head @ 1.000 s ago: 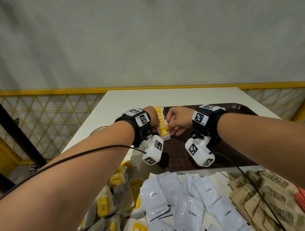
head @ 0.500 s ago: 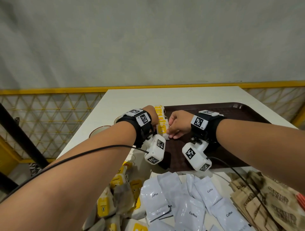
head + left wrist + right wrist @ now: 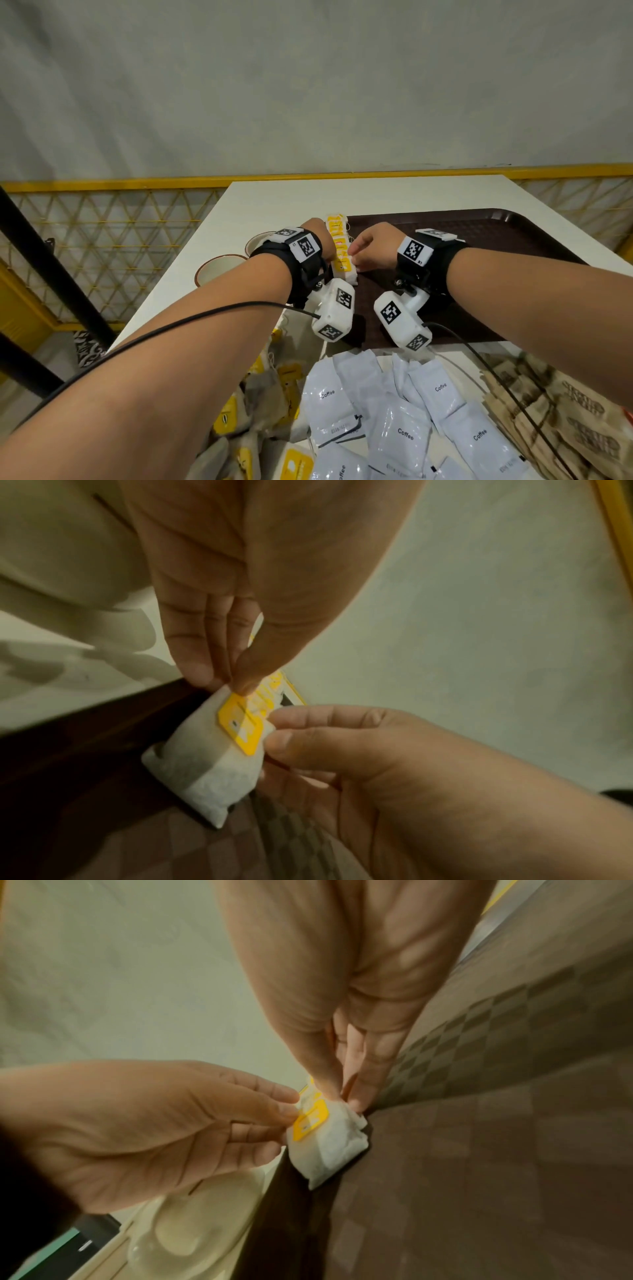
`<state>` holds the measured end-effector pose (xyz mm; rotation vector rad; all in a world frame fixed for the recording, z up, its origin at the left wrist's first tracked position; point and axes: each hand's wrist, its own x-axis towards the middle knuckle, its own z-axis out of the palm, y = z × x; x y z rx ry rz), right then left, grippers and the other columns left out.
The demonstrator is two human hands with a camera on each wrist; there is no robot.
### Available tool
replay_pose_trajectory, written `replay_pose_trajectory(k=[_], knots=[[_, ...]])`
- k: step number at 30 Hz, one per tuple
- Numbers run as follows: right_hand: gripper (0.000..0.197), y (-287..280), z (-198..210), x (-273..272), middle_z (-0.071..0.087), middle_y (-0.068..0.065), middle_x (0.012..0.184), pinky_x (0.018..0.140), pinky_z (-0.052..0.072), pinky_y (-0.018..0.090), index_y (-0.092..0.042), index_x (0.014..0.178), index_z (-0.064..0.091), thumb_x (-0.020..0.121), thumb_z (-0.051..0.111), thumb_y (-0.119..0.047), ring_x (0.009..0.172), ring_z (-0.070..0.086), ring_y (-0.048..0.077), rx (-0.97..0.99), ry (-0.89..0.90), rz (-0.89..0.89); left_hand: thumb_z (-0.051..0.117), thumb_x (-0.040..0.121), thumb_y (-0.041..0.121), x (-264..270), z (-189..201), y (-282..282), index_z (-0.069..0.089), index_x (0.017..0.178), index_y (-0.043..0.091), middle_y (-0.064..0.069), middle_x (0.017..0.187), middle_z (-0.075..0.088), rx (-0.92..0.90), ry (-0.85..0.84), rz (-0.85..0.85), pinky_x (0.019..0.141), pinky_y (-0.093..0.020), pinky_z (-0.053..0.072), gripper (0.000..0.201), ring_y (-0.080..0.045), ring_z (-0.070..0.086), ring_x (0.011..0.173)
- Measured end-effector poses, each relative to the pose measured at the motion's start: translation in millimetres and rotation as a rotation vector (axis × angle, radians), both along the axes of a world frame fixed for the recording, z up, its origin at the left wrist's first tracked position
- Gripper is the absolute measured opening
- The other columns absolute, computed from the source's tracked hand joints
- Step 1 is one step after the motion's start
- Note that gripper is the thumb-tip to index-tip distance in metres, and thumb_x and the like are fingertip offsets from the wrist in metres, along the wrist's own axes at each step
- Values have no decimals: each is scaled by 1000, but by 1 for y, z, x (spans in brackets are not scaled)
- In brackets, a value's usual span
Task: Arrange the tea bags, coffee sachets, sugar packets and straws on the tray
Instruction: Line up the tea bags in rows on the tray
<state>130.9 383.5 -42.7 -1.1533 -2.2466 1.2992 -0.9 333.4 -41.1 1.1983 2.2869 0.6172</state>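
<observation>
Seen from above: two bare forearms reaching forward over a white table (image 3: 274,202), each wrist strapped with a black band and a white camera block.

Left hand (image 3: 219,593) pinching the upper edge of a small white paper tea bag with a yellow tag (image 3: 219,750) between thumb and fingertips (image 3: 197,669). Right hand (image 3: 359,750) gripping the same tea bag from the opposite side, thumb and forefinger closed on its yellow tag. Held between both hands, the bag's lower end touching the left edge of a dark brown textured plastic tray (image 3: 479,233), which stretched away under and beyond the right hand.

Just beyond the hands, along that same tray edge, lay a row of more yellow-tagged tea bags (image 3: 337,229). Left of the left wrist stood two white cups with brown rims (image 3: 219,270).

Nearer than the hands: a loose heap of yellow-tagged tea bags (image 3: 260,404) below the left forearm, a pile of white sachets printed "Coffee" (image 3: 394,421) between the forearms, and brown paper packets (image 3: 555,411) below the right forearm.
</observation>
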Motion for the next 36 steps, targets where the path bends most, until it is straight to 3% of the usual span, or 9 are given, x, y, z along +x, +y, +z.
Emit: replay_pose_trajectory(k=[3,6,11,14,17,21,26,31,36], knots=[[16,1,1,-2,71,15,95,61,56,18,-3,95,73,81,68,3,79,66,20,95,-59,-8,62,81,4,-1,-4,5,63,93,3,-19,98,69,35,-15,31,84,-45,56,11,-35,68,92],[15,6,4,-1,72,14,92,77,58,29,-9,88,73,80,69,2,84,69,23,101,-91,-12,61,80,5,-7,-11,16,65,98,5,-20,91,70,47,16,77,82,-47,56,18,-37,69,85],[11,2,8,9,59,5,54,49,48,18,3,80,66,81,72,-5,45,55,8,-14,-30,53,64,76,7,-12,-18,23,64,100,11,-13,98,68,26,31,65,80,-44,57,24,-33,68,88],[20,-1,6,8,59,18,70,54,49,22,9,81,64,76,78,-5,53,54,15,-9,-98,124,63,76,6,-10,-16,20,64,101,9,-16,99,68,36,38,59,80,-45,57,24,-35,68,88],[19,-1,3,5,65,20,77,58,54,26,-3,71,60,73,78,1,62,61,20,-2,-99,141,56,84,6,-5,-10,16,64,104,4,-17,99,69,55,44,55,83,-46,56,21,-36,68,90],[18,5,6,0,68,22,82,83,54,44,-5,72,60,74,76,0,78,64,29,-12,-162,198,59,78,4,-8,-5,13,66,98,4,-20,95,69,42,35,47,82,-46,56,21,-37,68,89],[16,14,17,-2,66,14,78,67,56,24,-6,75,60,78,74,-1,71,66,18,-28,-301,282,68,77,1,-6,0,7,63,107,1,-20,101,67,27,31,9,85,-45,56,30,-34,67,94],[14,21,33,-4,70,21,94,84,54,34,-8,79,62,77,76,-3,85,65,24,-47,-394,298,67,79,3,-6,-3,8,61,114,2,-14,107,66,28,29,-22,86,-42,56,36,-31,66,99],[15,20,41,-6,67,25,99,90,52,40,-7,79,63,76,77,-7,92,62,30,-45,-366,278,68,77,0,-5,1,13,65,102,3,-18,99,67,49,37,17,83,-43,57,26,-34,68,89]])
